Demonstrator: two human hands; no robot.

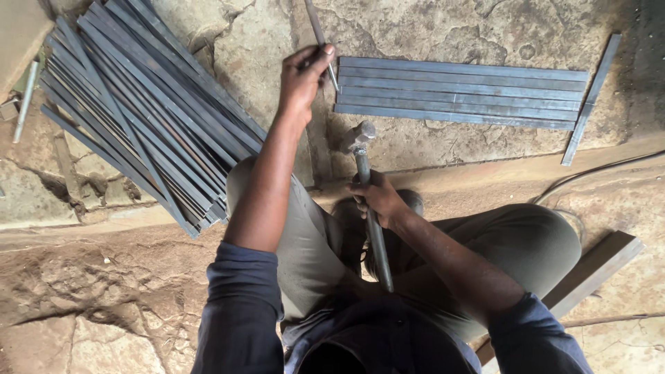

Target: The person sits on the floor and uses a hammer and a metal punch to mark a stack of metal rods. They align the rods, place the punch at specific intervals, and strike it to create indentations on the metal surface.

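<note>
Rod (320, 36) in the left hand (303, 77) points down and right, its tip touching the near-left corner of the flat row of bars (460, 93) on the stone floor (429, 149). Fingers are clamped round it, thumb on top. Its long axis runs steeply away from the person.

The right hand (377, 197) is closed round the shaft of a hammer (358, 137), whose head hangs just near of the rod's tip, shaft running back toward the lap. The left hand is nearer the bars. These are grey, thin, straight, laid edge to edge; a loose heap (142, 114) lies left.
</note>
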